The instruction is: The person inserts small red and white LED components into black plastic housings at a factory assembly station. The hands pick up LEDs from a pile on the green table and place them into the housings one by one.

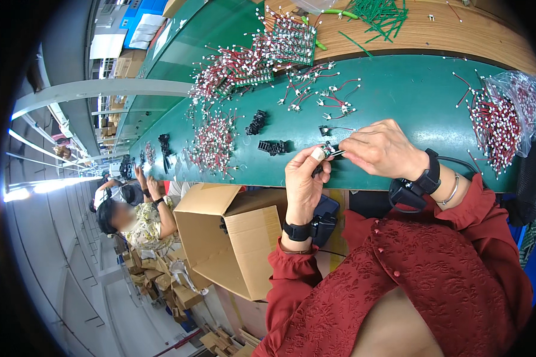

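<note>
My left hand (304, 181) is closed round a small black plastic part (319, 170), with the thumb pressed on its top. Beside it my right hand (382, 149) pinches something thin and shiny whose tip meets that part; its kind is too small to make out. Just beyond the fingers lies a small black piece (325, 130) with a red wire. Left of the hands on the green table (399, 89) are two clusters of black plastic parts (272, 147). Farther off are loose red-and-black wires with white connectors (333, 102).
A pile of wired connectors (213, 143) and stacked green circuit boards (295, 43) lie to the left and far side. At right, a clear bag (533, 101) spills more connectors. Below the table edge stands an open cardboard box (253, 250). Another person (143, 223) works at far left.
</note>
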Motion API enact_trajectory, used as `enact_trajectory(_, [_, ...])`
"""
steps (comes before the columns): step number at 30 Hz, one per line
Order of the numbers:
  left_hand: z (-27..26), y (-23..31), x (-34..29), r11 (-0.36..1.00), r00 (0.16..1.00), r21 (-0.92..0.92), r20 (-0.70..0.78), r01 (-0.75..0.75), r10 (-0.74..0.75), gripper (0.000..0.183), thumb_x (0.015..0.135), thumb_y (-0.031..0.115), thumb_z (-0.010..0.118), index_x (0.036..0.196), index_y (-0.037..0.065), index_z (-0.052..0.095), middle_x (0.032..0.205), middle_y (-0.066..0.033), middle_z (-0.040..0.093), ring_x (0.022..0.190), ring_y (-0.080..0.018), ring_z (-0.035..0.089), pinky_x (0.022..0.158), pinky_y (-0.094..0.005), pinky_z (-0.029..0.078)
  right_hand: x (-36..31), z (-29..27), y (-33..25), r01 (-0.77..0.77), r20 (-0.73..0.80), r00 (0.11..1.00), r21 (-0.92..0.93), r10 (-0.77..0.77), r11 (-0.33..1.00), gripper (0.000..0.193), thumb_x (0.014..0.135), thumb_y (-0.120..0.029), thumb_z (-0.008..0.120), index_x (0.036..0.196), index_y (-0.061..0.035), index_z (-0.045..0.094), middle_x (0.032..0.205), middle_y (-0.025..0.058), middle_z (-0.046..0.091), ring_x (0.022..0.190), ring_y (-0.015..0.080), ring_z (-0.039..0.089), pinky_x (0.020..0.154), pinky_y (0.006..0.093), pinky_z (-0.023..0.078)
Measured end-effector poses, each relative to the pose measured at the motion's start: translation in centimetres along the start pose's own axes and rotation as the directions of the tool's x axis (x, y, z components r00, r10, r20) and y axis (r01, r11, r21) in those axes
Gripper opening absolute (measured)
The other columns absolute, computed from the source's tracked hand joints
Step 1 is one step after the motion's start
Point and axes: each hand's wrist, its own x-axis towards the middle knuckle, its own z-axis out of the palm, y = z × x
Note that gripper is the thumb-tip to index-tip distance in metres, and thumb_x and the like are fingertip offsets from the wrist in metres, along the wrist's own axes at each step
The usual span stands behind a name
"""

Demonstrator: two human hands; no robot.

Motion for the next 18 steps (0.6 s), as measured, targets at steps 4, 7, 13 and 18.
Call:
enact_trajectory(4, [-0.31,0.04,0.15,0.999,1.0,-0.039,0.023,-0.004,0.005,0.014,0.085,0.004,0.058,0.097,-0.002,0.062,0.079,-0.0111,0.062,0.059,-0.0126,0.055,0.045,-0.0206,0.041,0.02,0.11,0.05,0.02,-0.024,1.0,0.026,-0.02,0.999,0.01,0.073,-0.012,0.064,0.076,-0.0066,0.056,0.066,0.004,0.058,0.062,0.0217,0.061,0.051,0.0339,0.046])
enact_trajectory(7, [-0.47,0.09,0.18,1.0,1.0,-0.026,0.026,0.008,-0.007,0.014,0.085,0.003,0.057,0.097,-0.002,0.061,0.079,-0.0105,0.062,0.06,-0.0126,0.056,0.045,-0.0204,0.041,-0.03,0.05,0.03,0.016,-0.032,0.999,0.025,-0.016,1.0,0.01,0.072,-0.012,0.064,0.076,-0.0068,0.056,0.065,0.0038,0.057,0.061,0.0217,0.061,0.05,0.0338,0.046])
enact_trajectory(13, [-0.09,0.07,0.06,0.999,0.999,-0.032,0.017,0.032,-0.032,0.013,0.084,0.001,0.057,0.096,-0.002,0.061,0.077,-0.0091,0.061,0.059,-0.0126,0.056,0.044,-0.0201,0.041,-0.01,0.22,0.16,0.04,-0.012,0.999,-0.02,-0.041,0.999,0.01,0.069,-0.011,0.063,0.074,-0.0078,0.055,0.062,0.0036,0.055,0.061,0.0209,0.06,0.051,0.0334,0.046])
enact_trajectory(18, [-0.11,0.28,0.09,0.997,0.997,-0.039,0.035,0.064,-0.063,0.012,0.083,0.0,0.057,0.095,-0.001,0.059,0.077,-0.0089,0.061,0.057,-0.0106,0.054,0.042,-0.0192,0.039,-0.15,0.17,0.17,0.057,0.018,0.998,-0.025,-0.056,0.998,0.007,0.068,-0.012,0.061,0.071,-0.0093,0.054,0.063,0.0023,0.055,0.06,0.019,0.059,0.051,0.0323,0.047])
